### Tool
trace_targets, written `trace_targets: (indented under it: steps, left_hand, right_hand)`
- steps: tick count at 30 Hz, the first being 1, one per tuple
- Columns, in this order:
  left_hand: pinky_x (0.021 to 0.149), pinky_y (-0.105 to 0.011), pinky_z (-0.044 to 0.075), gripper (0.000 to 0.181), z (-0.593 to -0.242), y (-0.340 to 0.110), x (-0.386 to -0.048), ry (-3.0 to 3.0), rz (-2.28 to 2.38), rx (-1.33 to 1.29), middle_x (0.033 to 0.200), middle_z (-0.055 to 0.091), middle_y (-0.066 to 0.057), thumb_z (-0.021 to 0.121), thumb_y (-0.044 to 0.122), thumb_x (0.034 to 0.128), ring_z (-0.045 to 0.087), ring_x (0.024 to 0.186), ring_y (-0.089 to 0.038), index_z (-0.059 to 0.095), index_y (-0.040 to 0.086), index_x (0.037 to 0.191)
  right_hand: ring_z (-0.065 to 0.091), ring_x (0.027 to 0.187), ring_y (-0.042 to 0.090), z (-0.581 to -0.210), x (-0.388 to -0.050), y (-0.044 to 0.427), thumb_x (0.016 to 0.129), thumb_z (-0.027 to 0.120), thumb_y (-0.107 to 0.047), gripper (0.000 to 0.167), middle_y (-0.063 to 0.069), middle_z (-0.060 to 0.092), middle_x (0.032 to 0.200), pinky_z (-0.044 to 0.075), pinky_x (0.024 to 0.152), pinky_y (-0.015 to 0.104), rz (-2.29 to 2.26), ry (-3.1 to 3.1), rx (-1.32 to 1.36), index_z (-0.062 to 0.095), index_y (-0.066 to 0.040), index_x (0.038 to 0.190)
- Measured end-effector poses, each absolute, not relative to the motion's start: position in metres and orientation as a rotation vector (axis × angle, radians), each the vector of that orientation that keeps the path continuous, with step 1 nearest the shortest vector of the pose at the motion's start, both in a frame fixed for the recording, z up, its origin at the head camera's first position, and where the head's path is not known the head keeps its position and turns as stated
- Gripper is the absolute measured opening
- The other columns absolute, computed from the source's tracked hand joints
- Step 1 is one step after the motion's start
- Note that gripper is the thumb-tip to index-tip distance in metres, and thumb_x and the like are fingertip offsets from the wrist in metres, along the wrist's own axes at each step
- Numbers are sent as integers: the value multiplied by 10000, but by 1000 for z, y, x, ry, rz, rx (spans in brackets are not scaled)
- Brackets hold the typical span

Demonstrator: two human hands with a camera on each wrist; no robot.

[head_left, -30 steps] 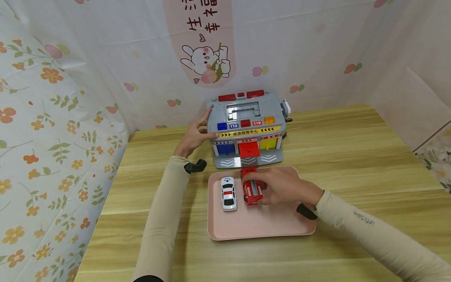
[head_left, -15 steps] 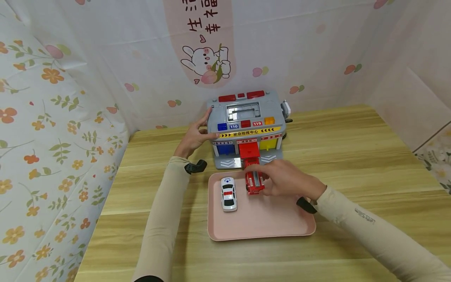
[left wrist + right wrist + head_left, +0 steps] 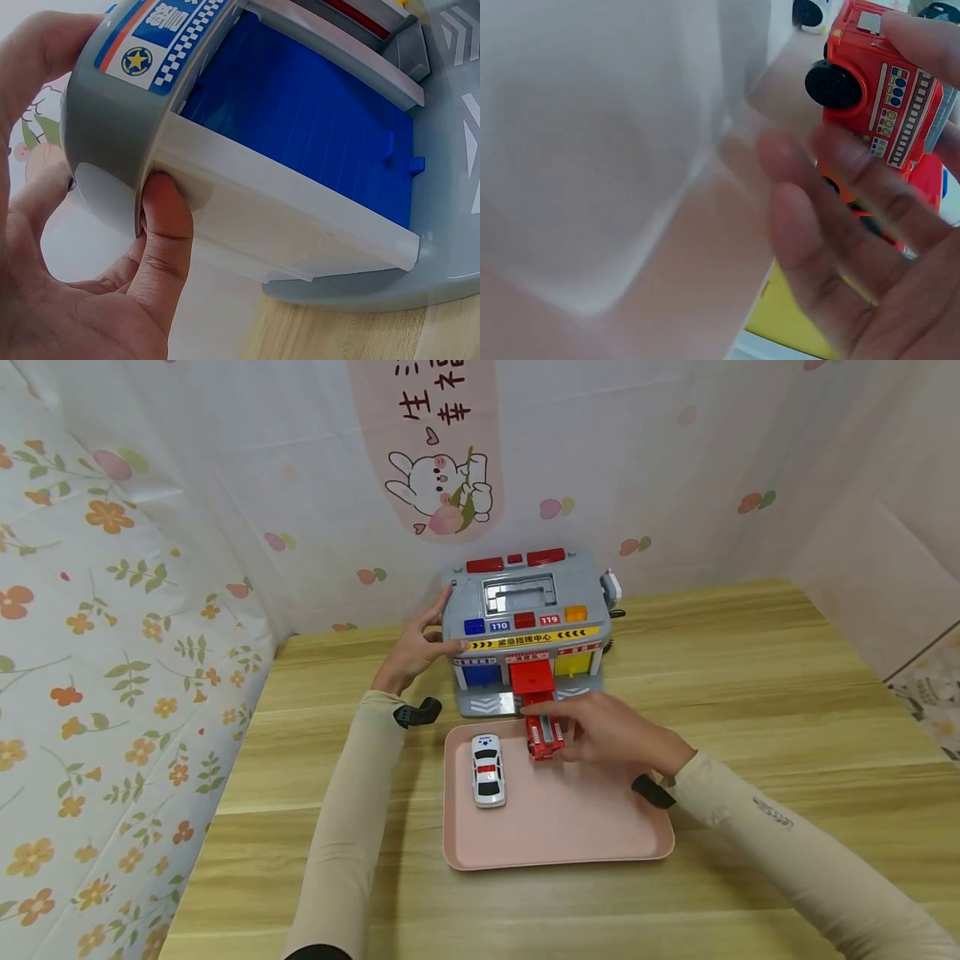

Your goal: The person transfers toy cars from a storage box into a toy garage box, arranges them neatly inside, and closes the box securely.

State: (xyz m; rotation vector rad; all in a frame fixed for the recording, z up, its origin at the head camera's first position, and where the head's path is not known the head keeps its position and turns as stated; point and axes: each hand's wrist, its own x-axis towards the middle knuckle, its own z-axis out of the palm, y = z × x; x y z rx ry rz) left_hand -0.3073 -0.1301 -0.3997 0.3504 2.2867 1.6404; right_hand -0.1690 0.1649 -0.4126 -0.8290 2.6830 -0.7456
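Note:
My left hand (image 3: 411,656) grips the left end of a grey toy rescue station (image 3: 463,602). In the left wrist view the thumb presses under the roof's rounded edge (image 3: 112,135), beside the blue garage door (image 3: 300,112). My right hand (image 3: 615,733) pinches a red toy fire truck (image 3: 543,737) between thumb and fingers; the right wrist view has its black wheel (image 3: 832,84) towards me. The truck's front lies at the station's middle bay, under the raised red door (image 3: 531,677). Its rear is over the pink tray's far rim.
On the left of the pink tray (image 3: 562,831) lies a white toy police car (image 3: 488,781). The station's yellow door (image 3: 573,663) and a grey-white part (image 3: 611,587) are at its right. Behind it hangs a printed cloth (image 3: 300,485). All stands on a wooden table (image 3: 750,693).
My right hand has moved the fire truck forward from the tray onto the station's ramp, up to the middle bay. My left hand has stayed on the station.

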Motion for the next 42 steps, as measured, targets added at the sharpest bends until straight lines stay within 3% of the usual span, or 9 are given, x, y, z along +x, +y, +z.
trace_targets:
  steps: [7, 15, 18, 25, 31, 36, 42]
  left_hand:
    - [1188, -550, 370, 921, -400, -130, -307, 2279, 1653, 347, 1475, 383, -192, 761, 226, 869, 551, 1213, -364, 216, 608, 1504]
    - [1162, -529, 411, 920, -402, -131, -308, 2257, 1687, 349, 1457, 394, -188, 768, 190, 866, 567, 1171, -342, 245, 603, 1500]
    - [1152, -521, 425, 920, -402, -132, -309, 2255, 1695, 342, 1455, 399, -177, 776, 187, 859, 572, 1152, -330, 258, 606, 1493]
    - [1159, -518, 423, 925, -404, -131, -310, 2244, 1704, 345, 1468, 387, -169, 778, 193, 855, 564, 1160, -328, 254, 607, 1495]
    - [1161, -518, 425, 924, -404, -130, -310, 2230, 1712, 342, 1476, 375, -172, 768, 175, 867, 555, 1185, -338, 247, 593, 1506]
    - [1169, -520, 415, 915, -403, -130, -310, 2236, 1709, 344, 1478, 372, -175, 765, 182, 872, 551, 1193, -346, 248, 591, 1507]
    - [1173, -536, 404, 913, -405, -130, -309, 2242, 1708, 340, 1485, 368, -169, 774, 198, 866, 551, 1212, -359, 255, 616, 1489]
  right_hand:
    - [655, 803, 195, -419, -168, 168, 880, 750, -89, 801, 100, 611, 1200, 581, 691, 302, -1079, 2397, -627, 388, -342, 1548]
    - [692, 708, 204, -429, -165, 166, 896, 741, -141, 791, 190, 550, 1313, 600, 666, 346, -1236, 2284, -391, 370, -405, 1542]
    - [691, 730, 225, -431, -163, 165, 890, 748, -142, 765, 194, 557, 1326, 600, 663, 341, -1293, 2298, -342, 403, -368, 1535]
    - [612, 993, 262, -436, -162, 168, 878, 762, -150, 709, 210, 593, 1262, 603, 695, 330, -1473, 2311, -248, 453, -198, 1516]
    - [676, 744, 240, -435, -168, 168, 894, 736, -127, 701, 262, 603, 1272, 606, 663, 321, -1542, 2247, -192, 436, -147, 1527]
    - [596, 602, 179, -429, -173, 166, 905, 735, -169, 694, 249, 623, 1238, 568, 586, 286, -1504, 2252, -142, 435, -169, 1531]
    - [485, 655, 192, -421, -181, 167, 916, 727, -271, 722, 188, 506, 1198, 455, 543, 272, -1438, 2263, -63, 394, -225, 1556]
